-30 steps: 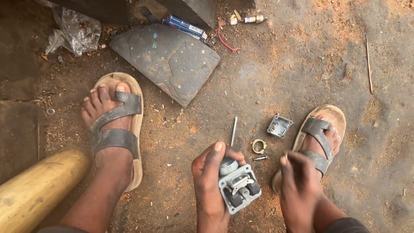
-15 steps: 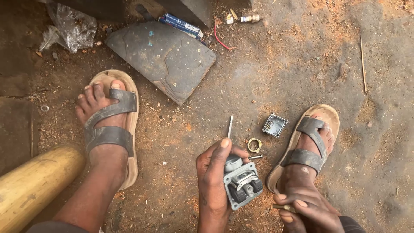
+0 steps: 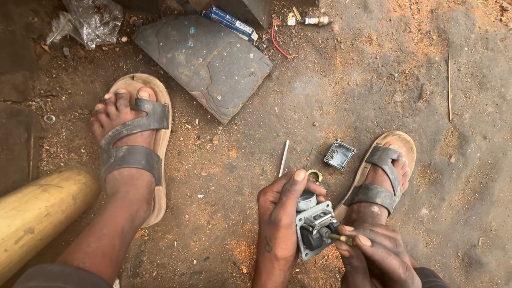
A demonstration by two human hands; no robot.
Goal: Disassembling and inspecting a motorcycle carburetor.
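Head view: the left hand point(image 3: 280, 218) is closed around a small grey metal carburettor point(image 3: 316, 228), gripping it by its body just above the dirt floor point(image 3: 341, 80), between two sandalled feet. The right hand point(image 3: 380, 256) pinches a small brass jet point(image 3: 337, 237) at the carburettor's open side, fingertips closed on it.

On the floor just beyond lie a thin rod point(image 3: 284, 158), a ring point(image 3: 315, 175) and a square metal cover point(image 3: 340, 154). Further off sit a flat stone point(image 3: 205, 61), a crumpled plastic bag point(image 3: 90, 21) and, at the left, a yellow cylinder point(image 3: 37, 216).

The carburettor looks rigid, compact and fairly light, probably oily; its flat sides offer the firmest hold. The jet seems tiny and easily dropped.
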